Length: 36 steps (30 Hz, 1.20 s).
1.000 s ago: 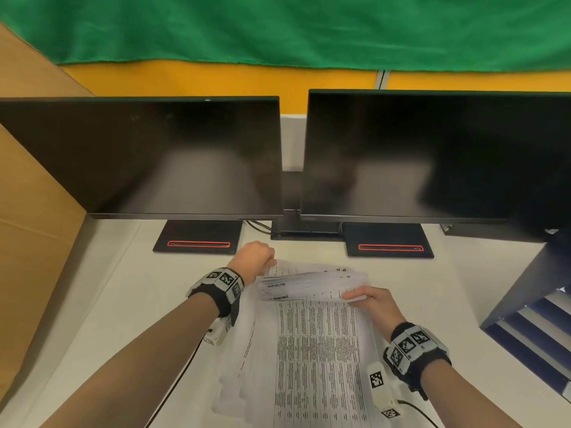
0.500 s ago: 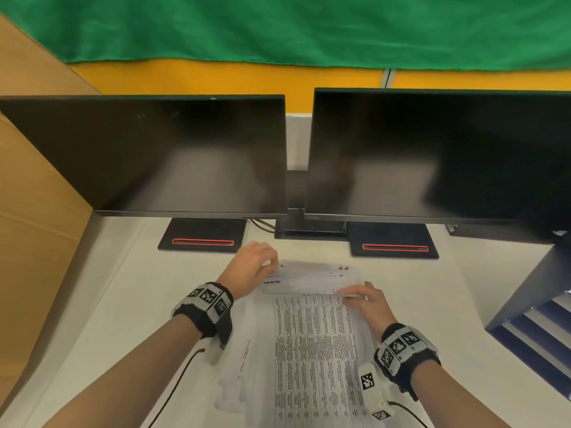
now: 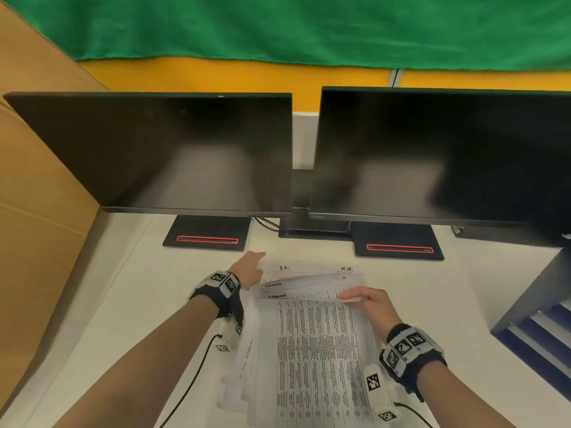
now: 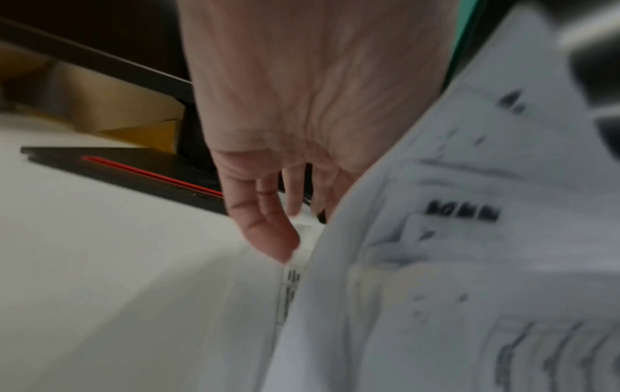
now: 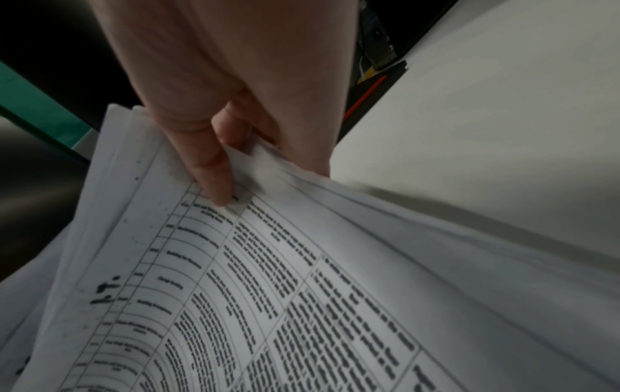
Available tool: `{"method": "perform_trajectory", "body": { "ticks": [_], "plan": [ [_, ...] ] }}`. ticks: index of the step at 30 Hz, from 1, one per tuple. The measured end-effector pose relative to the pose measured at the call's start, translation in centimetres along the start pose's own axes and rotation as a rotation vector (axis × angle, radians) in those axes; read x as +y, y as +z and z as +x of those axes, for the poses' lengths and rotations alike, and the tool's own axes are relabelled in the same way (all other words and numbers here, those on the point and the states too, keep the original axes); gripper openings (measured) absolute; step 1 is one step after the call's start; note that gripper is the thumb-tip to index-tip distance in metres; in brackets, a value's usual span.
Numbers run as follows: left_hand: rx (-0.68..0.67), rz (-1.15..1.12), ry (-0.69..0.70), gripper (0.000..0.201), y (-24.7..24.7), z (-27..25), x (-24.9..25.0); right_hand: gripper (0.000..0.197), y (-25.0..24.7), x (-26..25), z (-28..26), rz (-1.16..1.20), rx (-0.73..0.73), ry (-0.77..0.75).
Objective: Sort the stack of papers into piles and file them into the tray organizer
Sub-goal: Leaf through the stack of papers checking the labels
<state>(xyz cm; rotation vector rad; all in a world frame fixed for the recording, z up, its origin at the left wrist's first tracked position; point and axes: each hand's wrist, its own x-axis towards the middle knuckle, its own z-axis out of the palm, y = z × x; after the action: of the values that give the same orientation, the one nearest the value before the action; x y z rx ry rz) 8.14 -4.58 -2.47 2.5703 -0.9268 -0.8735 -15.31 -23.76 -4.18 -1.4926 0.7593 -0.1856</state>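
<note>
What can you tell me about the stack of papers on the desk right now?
The stack of papers is white printed sheets with dense black table text, loosely fanned, lying on the white desk before the two monitors. Its far end is lifted and bent up. The right hand pinches those raised sheets between thumb and fingers; the left hand, fingers fairly straight, touches the far-left corner. Handwritten marks show near the top edge.

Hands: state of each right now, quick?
Left hand: open, straight fingers touching the far left corner of the white printed paper stack.
Right hand: pinching the lifted far edges of the stack's top sheets.
</note>
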Motion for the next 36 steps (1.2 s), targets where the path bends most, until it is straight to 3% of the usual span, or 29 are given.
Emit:
{"method": "perform_trajectory", "body": {
  "ticks": [2,4,8,11,14,17,18,21,26,31,36],
  "plan": [
    [-0.007,0.215,0.008,0.047,0.1,0.4,0.3,0.022,-0.2,0.3,0.1,-0.019,0.004,0.008],
    [0.106,0.348,0.003,0.037,0.0,0.2,0.9,0.019,-0.5,0.4,0.1,-0.042,-0.007,0.01],
    [0.272,0.463,0.076,0.024,-0.3,-1.1,1.8,0.02,-0.6,0.6,0.3,-0.066,-0.01,0.017],
    [0.337,0.524,0.188,0.027,-0.4,-1.9,1.1,0.02,-0.7,0.4,0.3,-0.087,-0.007,0.029],
    [0.404,0.411,0.233,0.024,-0.3,-2.9,0.9,0.024,-1.0,0.2,0.4,-0.079,-0.002,0.047],
    [0.536,0.099,0.213,0.016,-2.0,-4.3,2.0,0.059,-1.4,1.3,1.4,-0.084,0.024,0.06],
    [0.586,0.033,0.221,0.014,-3.0,-4.8,2.4,0.06,-1.4,1.2,1.3,-0.08,0.024,0.066],
    [0.74,0.024,0.339,0.011,-7.0,-6.5,3.1,0.034,-1.4,0.9,1.0,-0.105,0.003,0.079],
    [0.994,-0.186,0.402,0.01,-15.5,-10.2,3.1,0.023,-1.3,0.5,0.9,-0.148,-0.026,0.102],
    [0.747,-0.395,0.331,0.012,-19.0,-10.8,-0.2,0.022,-2.0,1.7,2.0,-0.16,-0.014,0.158],
    [0.401,-0.215,0.416,0.007,-11.5,-7.0,-0.4,0.017,-1.9,0.9,1.5,-0.085,-0.005,0.234]
  ]
}}
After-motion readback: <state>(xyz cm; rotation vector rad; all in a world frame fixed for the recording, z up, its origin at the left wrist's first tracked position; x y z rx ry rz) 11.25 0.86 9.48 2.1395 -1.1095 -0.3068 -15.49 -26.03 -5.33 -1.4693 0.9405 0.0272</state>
